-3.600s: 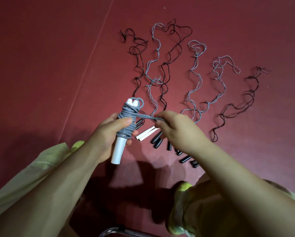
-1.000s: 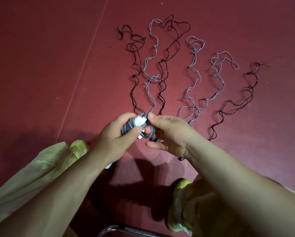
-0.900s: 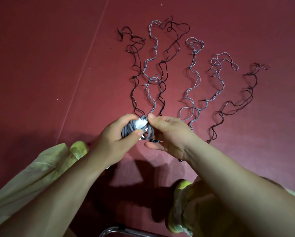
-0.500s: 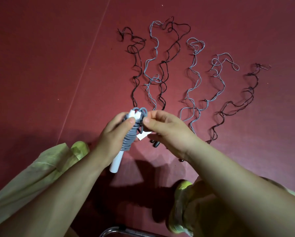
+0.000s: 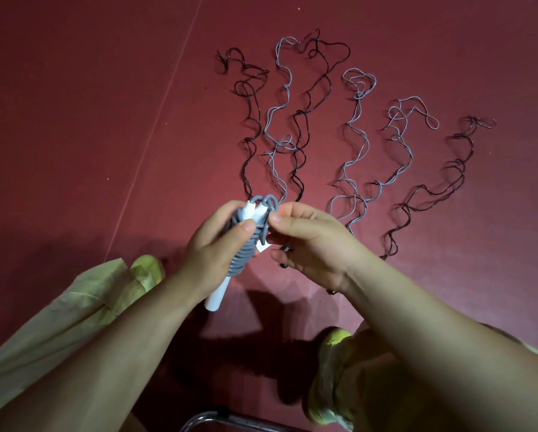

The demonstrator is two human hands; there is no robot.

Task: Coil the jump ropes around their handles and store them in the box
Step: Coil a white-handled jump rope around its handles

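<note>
My left hand (image 5: pixel 213 251) grips a pair of white handles (image 5: pixel 218 296) with a grey jump rope (image 5: pixel 244 258) coiled tightly round them; the handle tips and a small rope loop stick out at the top. My right hand (image 5: pixel 311 241) pinches the rope's end loop right beside the handle tops. Several uncoiled grey and black jump ropes (image 5: pixel 355 145) lie wavy on the red floor beyond my hands. Their handles are mostly hidden under my right hand. No box is in view.
The red floor (image 5: pixel 74 120) has a thin pale seam line (image 5: pixel 158 113) running diagonally at the left. My knees and yellow-green shoes (image 5: pixel 146 271) are at the bottom. A curved metal bar (image 5: pixel 218 420) shows at the bottom edge.
The rope's last loose length has been wound on. The bundle was tipped end-on, then turned back upright, and my right hand moved in to pinch the end loop by the handle tops.
</note>
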